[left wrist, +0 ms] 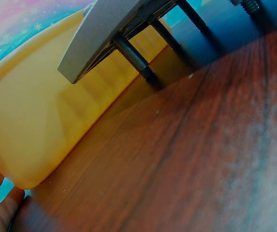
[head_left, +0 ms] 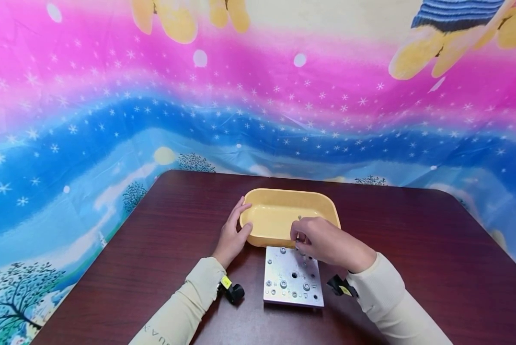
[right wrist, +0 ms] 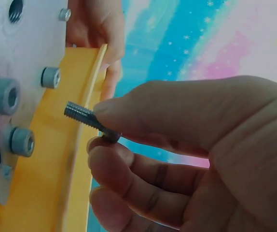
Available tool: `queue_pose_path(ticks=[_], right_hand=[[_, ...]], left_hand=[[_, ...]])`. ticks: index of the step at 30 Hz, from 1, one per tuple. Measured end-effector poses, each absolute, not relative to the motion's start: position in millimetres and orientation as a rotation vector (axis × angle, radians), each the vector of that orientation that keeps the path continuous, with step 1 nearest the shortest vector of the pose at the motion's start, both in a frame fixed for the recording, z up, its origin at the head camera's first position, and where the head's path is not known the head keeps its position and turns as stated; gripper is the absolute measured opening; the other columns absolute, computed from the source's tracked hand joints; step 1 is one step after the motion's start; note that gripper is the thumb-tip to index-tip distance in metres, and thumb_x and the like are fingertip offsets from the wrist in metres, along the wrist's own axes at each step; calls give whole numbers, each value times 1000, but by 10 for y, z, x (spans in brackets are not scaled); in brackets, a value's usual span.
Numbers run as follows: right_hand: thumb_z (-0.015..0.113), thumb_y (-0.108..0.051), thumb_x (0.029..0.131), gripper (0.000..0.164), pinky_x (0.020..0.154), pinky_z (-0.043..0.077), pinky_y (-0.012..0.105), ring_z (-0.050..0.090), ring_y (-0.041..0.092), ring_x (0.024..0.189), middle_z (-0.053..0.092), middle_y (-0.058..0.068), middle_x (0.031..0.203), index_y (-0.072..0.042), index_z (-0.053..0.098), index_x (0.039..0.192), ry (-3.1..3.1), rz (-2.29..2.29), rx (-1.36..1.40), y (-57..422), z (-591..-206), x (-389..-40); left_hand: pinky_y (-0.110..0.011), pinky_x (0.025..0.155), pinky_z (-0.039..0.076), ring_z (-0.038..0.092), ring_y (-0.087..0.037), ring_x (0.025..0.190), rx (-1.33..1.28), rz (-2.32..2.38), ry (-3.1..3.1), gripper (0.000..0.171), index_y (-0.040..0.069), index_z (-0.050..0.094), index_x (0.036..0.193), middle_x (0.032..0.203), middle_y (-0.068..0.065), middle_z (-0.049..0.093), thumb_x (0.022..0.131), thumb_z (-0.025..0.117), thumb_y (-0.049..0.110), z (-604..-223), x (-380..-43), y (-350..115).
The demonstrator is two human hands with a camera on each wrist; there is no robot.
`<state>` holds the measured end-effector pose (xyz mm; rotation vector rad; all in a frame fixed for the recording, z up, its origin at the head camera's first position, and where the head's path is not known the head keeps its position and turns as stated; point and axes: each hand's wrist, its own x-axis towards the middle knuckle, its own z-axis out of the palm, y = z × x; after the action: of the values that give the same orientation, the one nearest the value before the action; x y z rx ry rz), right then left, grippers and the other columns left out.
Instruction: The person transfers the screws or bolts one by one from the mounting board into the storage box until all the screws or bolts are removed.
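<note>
Between thumb and fingers, my right hand (head_left: 326, 242) pinches a small dark threaded bolt (right wrist: 83, 115) just above the tray's near rim, its head partly hidden by the fingertips. My left hand (head_left: 234, 237) grips the left end of the yellow tray (head_left: 292, 195), thumb and a fingertip over the rim, other fingers outside. A square metal plate (head_left: 277, 273) lies in front of the tray, below my right hand. Several socket-head bolts (head_left: 283, 284) stand in its holes, and threaded shanks (left wrist: 133, 58) jut out under it, holding it above the table.
Dark reddish wood tabletop (head_left: 189, 211) surrounds the tray and plate. Behind the table hangs a colourful snow-scene cloth (head_left: 258, 115). Wrist cameras sit on both cuffs, the left camera (head_left: 236, 293) and right camera (head_left: 340, 285) either side of the plate.
</note>
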<state>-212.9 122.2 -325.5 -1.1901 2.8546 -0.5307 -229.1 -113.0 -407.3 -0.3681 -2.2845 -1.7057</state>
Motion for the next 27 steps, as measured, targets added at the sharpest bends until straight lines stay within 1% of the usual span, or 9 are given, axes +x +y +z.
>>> queue_pose_path(ticks=[6,11,20,27], right_hand=[[67,-4,84,7,65,48,25,53,10,72,58,-9,77,-11,65,87,2885,-527,-1194,1247,-3299,-2196],[67,-5,85,7,63,47,25,54,11,72,58,-9,78,-11,65,88,2893,-530,-1160,1272,-3309,-2225],[67,-6,86,7,63,49,23,53,7,72,59,-7,80,-9,67,92,2936,-544,-1124,1297,-3294,-2245],[67,-3,85,9,65,51,24,57,6,73,61,-4,83,-8,68,93,2998,-558,-1114,1330,-3284,-2279]], left_hand=[[-50,113,21,22,-28,144,-360,-1728,-2255,48,0,48,138,156,-7,28,90,53,0,-4052,-2266,-1111],[-47,113,22,24,-26,144,-352,-1717,-2268,47,1,48,138,156,-3,29,91,53,0,-4046,-2256,-1114],[-48,113,23,24,-26,144,-360,-1713,-2275,48,1,48,138,156,-3,29,91,53,0,-4056,-2269,-1123],[-48,113,22,24,-28,144,-351,-1717,-2255,48,1,49,137,156,-5,30,90,53,-1,-4037,-2247,-1104]])
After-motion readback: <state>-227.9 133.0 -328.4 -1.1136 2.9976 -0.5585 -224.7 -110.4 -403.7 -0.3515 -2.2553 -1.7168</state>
